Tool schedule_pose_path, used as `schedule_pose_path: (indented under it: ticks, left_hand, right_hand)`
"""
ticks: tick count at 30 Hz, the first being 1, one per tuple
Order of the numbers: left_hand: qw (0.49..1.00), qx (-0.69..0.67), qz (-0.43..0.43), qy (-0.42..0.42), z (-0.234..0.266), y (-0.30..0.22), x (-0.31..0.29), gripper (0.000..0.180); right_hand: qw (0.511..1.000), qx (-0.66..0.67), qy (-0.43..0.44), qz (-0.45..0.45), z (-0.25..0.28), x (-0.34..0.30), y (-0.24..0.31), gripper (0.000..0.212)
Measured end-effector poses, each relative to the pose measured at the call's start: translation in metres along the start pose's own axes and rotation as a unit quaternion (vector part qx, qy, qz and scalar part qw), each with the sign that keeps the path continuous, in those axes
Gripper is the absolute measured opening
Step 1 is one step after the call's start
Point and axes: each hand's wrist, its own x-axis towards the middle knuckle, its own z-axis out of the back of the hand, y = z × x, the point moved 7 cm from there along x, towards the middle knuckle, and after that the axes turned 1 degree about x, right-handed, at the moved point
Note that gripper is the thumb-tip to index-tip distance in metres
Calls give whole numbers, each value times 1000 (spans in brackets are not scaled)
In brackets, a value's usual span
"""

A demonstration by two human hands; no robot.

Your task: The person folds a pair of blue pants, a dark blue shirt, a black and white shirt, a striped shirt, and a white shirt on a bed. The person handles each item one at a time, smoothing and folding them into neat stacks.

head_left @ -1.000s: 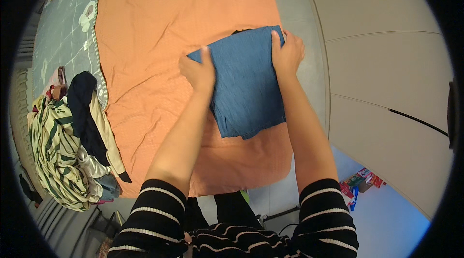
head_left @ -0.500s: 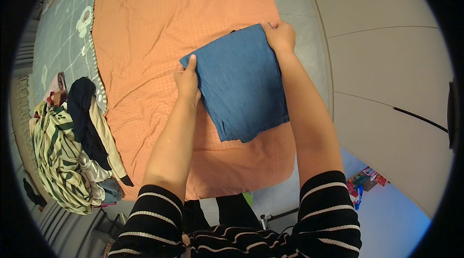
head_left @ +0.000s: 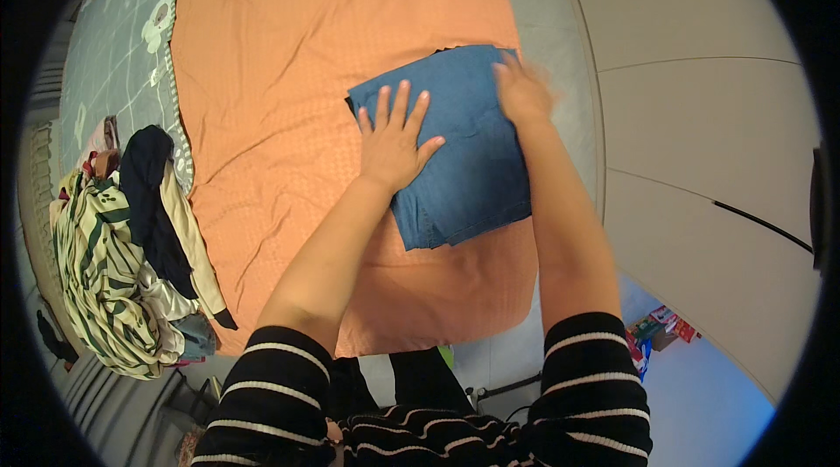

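Note:
A folded blue denim garment (head_left: pixel 464 147) lies on an orange blanket (head_left: pixel 262 91), its narrow dark trim peeking out at the far edge and far left corner. Across the garment's left part rests my left hand (head_left: pixel 391 145), palm down with its fingers spread. My right hand (head_left: pixel 523 92) is at the far right corner, over the garment's edge. Motion smears its fingers, so whether they grip the cloth cannot be made out.
On the left is a heap of clothes: a green-and-cream striped piece (head_left: pixel 101 279), a dark navy garment (head_left: pixel 150 196) and a cream sleeve (head_left: pixel 194 244). A grey-green patterned cover (head_left: pixel 109 56) lies beyond the blanket. Pale cabinet panels (head_left: pixel 691 117) stand along the right.
My left hand has let go of the garment's far left corner and now lies flat on it. The garment has shifted slightly right and rests on the blanket. My right hand moved slightly nearer and right.

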Motion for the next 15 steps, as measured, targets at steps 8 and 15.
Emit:
schedule_pose_path:
  ticks: [8,15]
  left_hand:
    - [991,-41,-29,124,-9,-61,-71,80]
    - [982,3,-10,190,-25,-66,-125,70]
  right_hand:
    - [910,-65,-65,405,8,-166,81,57]
    - [959,-129,-244,-69,27,-193,-83,54]
